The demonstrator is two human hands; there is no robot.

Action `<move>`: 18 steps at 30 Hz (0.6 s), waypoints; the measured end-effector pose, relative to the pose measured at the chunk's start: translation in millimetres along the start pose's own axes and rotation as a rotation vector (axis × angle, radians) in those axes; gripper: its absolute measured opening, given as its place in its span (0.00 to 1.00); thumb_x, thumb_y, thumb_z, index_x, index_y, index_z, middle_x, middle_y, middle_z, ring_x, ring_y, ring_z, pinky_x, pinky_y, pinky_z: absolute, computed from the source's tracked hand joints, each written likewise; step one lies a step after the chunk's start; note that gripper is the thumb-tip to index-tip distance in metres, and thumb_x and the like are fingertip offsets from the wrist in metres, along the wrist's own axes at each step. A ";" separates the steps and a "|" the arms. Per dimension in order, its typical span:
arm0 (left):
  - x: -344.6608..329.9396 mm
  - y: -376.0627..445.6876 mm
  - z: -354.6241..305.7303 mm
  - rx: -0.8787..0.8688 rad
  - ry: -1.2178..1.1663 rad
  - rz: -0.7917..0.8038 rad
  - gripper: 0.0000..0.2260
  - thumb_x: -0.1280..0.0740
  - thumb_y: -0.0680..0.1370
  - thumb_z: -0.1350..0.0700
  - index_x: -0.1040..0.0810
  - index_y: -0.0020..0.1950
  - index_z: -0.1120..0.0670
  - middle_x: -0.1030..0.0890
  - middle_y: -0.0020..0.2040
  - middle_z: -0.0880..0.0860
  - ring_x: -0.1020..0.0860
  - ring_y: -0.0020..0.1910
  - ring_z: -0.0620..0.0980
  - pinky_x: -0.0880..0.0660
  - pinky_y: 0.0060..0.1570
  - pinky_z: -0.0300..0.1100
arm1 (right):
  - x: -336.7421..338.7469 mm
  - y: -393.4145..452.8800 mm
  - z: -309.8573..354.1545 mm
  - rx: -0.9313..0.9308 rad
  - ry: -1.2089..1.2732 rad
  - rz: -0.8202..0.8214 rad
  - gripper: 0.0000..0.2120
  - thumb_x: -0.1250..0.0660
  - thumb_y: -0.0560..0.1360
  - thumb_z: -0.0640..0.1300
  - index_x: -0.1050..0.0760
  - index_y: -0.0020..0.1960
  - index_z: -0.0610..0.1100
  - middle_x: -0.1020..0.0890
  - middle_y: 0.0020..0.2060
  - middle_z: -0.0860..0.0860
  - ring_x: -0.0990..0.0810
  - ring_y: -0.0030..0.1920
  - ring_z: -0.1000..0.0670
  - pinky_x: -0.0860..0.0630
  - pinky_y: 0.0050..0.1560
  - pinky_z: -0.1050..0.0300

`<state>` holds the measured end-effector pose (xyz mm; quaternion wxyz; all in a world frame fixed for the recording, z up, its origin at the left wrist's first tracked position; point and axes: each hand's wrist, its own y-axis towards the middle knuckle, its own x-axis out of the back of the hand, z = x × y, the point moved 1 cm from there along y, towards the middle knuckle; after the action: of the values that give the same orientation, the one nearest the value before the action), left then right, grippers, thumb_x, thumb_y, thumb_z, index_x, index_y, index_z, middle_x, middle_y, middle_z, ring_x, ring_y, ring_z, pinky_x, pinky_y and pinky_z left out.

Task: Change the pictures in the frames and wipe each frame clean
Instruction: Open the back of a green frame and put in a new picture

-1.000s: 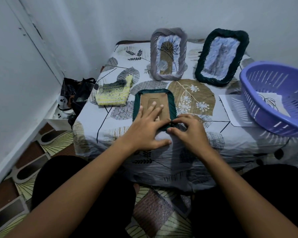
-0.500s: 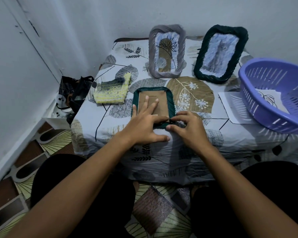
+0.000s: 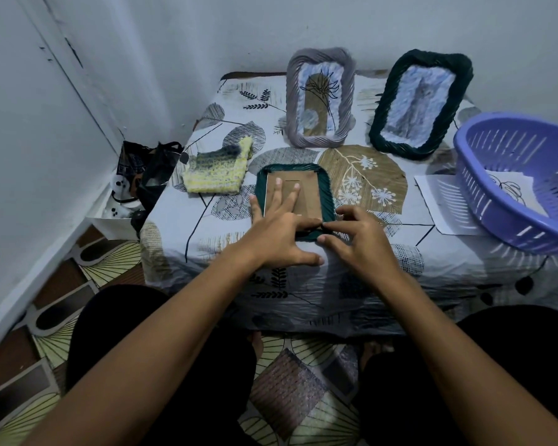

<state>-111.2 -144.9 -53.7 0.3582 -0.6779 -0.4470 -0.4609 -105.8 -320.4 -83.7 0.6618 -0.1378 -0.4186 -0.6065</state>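
A green yarn-wrapped frame [image 3: 323,183] lies face down on the table, its brown cardboard back up. My left hand [image 3: 279,230] presses flat on that back with straight fingers. My right hand [image 3: 356,241] has curled fingers at the frame's near right corner, touching its edge. A grey frame [image 3: 292,91] with a plant drawing and a dark green frame [image 3: 380,123] lean against the wall behind. A yellow-grey knitted cloth [image 3: 215,173] lies left of the face-down frame.
A purple plastic basket [image 3: 484,201] at the right holds a paper with a drawing [image 3: 509,188]. A white sheet [image 3: 438,204] lies partly under it. A black bag [image 3: 149,169] sits on the floor by the table's left side. The patterned tablecloth [image 3: 207,239] hangs over the edge.
Both hands stay on the face-down frame; my left fingers have shifted slightly up the cardboard back. The view has tilted a little.
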 end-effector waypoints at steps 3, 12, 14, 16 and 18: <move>-0.6 1.4 0.0 -0.002 0.016 -0.003 0.34 0.29 0.67 0.35 0.31 0.71 0.41 0.64 0.78 0.55 0.74 0.73 0.55 0.67 0.67 0.70 | 1.1 -1.1 -1.5 0.099 -0.096 0.002 0.15 0.26 0.71 0.48 0.17 0.55 0.43 0.23 0.60 0.44 0.23 0.57 0.44 0.23 0.52 0.48; 3.8 5.0 -2.2 -0.003 0.041 0.027 0.34 0.29 0.67 0.34 0.31 0.71 0.41 0.63 0.79 0.56 0.73 0.73 0.58 0.68 0.66 0.71 | 2.6 1.2 -8.6 0.211 -0.144 0.006 0.15 0.28 0.71 0.50 0.17 0.52 0.41 0.20 0.53 0.44 0.21 0.49 0.44 0.20 0.44 0.47; 5.3 4.1 -0.2 -0.036 0.064 0.006 0.35 0.29 0.68 0.34 0.33 0.72 0.41 0.63 0.79 0.55 0.72 0.74 0.57 0.69 0.66 0.70 | 2.2 2.5 -10.8 0.210 -0.118 0.010 0.16 0.30 0.71 0.52 0.16 0.52 0.41 0.20 0.52 0.44 0.21 0.49 0.44 0.20 0.44 0.46; 5.2 -1.5 6.6 -0.065 -0.015 -0.060 0.37 0.28 0.69 0.37 0.37 0.75 0.41 0.58 0.79 0.53 0.66 0.76 0.54 0.68 0.69 0.67 | 1.9 3.1 -13.6 0.197 -0.081 0.016 0.16 0.30 0.71 0.52 0.16 0.51 0.41 0.20 0.52 0.44 0.21 0.49 0.43 0.21 0.46 0.45; 3.7 -13.1 18.5 -0.051 -0.177 -0.193 0.39 0.25 0.68 0.41 0.37 0.75 0.44 0.46 0.79 0.52 0.51 0.78 0.51 0.60 0.72 0.66 | 2.2 3.3 -14.6 0.170 -0.065 0.033 0.14 0.28 0.71 0.49 0.17 0.52 0.42 0.21 0.53 0.44 0.22 0.51 0.43 0.21 0.49 0.44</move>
<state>-117.2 -122.7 -55.2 0.2540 -0.6785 -0.5282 -0.4429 -97.4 -331.3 -90.0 0.6672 -0.1076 -0.4873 -0.5531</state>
